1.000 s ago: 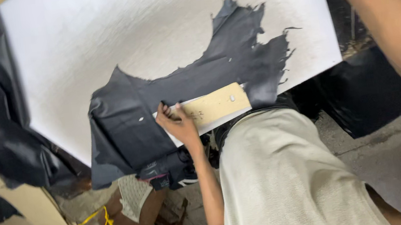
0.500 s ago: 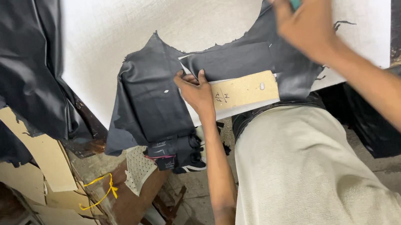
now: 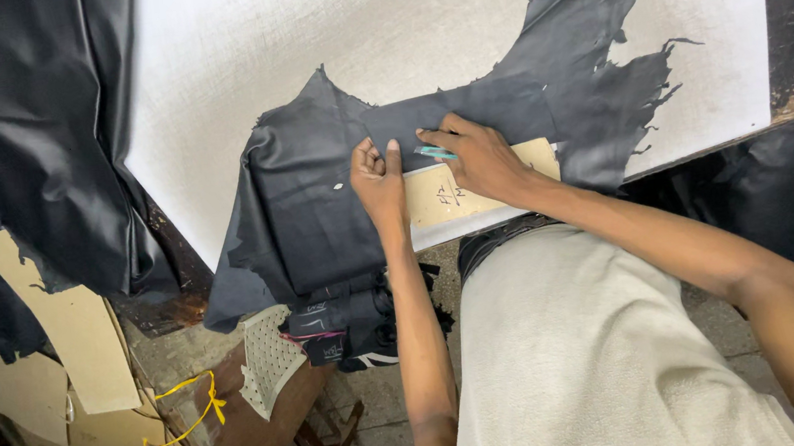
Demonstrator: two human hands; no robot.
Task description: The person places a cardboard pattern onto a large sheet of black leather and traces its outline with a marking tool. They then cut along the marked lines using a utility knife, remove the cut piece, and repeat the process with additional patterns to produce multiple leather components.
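Two hands on the job: right hand pinches what looks like a teal pen, left hand presses the tan cardboard pattern flat on black leather at the white bench's near edge. Tracing stage, I reckon; next needs a steady template.

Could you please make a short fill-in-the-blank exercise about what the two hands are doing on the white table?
1. The left hand presses down a tan cardboard ____ lying on the dark leather.
2. The right hand holds a ____ pen against the top edge of the cardboard.
3. The leather lies on a ____ table.

Missing words: template; green; white
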